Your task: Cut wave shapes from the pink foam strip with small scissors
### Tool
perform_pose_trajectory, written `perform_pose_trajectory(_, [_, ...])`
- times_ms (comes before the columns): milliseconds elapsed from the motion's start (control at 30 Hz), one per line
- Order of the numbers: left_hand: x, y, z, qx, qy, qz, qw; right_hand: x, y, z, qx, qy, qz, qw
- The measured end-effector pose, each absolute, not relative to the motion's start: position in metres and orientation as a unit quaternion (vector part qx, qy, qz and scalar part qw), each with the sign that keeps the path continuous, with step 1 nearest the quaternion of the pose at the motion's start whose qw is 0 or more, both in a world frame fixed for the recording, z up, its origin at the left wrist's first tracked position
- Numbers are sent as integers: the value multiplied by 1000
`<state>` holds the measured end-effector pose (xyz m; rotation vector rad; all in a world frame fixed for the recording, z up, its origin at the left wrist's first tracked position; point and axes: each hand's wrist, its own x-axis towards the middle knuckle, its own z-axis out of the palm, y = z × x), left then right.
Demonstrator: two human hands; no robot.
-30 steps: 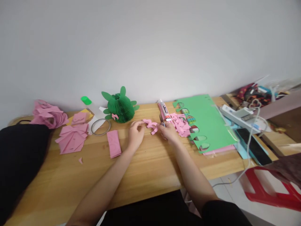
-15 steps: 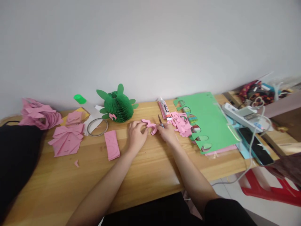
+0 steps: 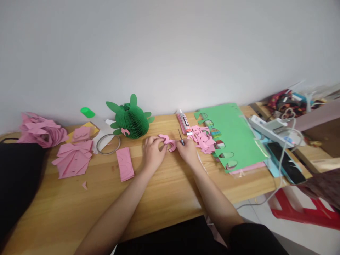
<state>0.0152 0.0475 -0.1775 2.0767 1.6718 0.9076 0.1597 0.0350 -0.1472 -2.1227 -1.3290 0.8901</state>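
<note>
My left hand [image 3: 154,152] is closed, thumb and fingertips pinching the left end of a wavy pink paper cutout [image 3: 172,145]. Its right end lies close to the fingers of my right hand [image 3: 188,151]; whether they touch it I cannot tell. That hand is closed on a small pair of scissors [image 3: 181,140], whose dark blades point up and away. Most of the handles are hidden by the fingers. A folded pink paper strip [image 3: 124,164] with drawn curved lines lies left of my left hand. Pink paper scraps [image 3: 204,140] are heaped just beyond my right hand.
A green honeycomb paper ball [image 3: 131,122] with leaves stands near the wall. Left of it are a tape roll [image 3: 98,144] and folded pink papers [image 3: 73,159]. Rightward lie a glue tube [image 3: 184,122], a green sheet [image 3: 239,138], a phone [image 3: 285,163] and a power strip [image 3: 271,131].
The whole view has shifted slightly, so things on the table sit a little further left. The scissors have tilted slightly. Both hands keep nearly the same pose around the pink paper cutout.
</note>
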Motion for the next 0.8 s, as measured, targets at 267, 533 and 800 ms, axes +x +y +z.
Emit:
perform_pose_trajectory(267, [16, 48, -178, 729, 593, 306, 155, 159, 36, -147, -761, -554, 250, 227])
perform_pose_trajectory(533, [16, 49, -177, 733, 591, 300, 153, 153, 37, -149, -753, -585, 238, 182])
perform_pose_trajectory(800, [15, 50, -180, 736, 590, 298, 148, 152, 38, -149, -747, -599, 236, 164])
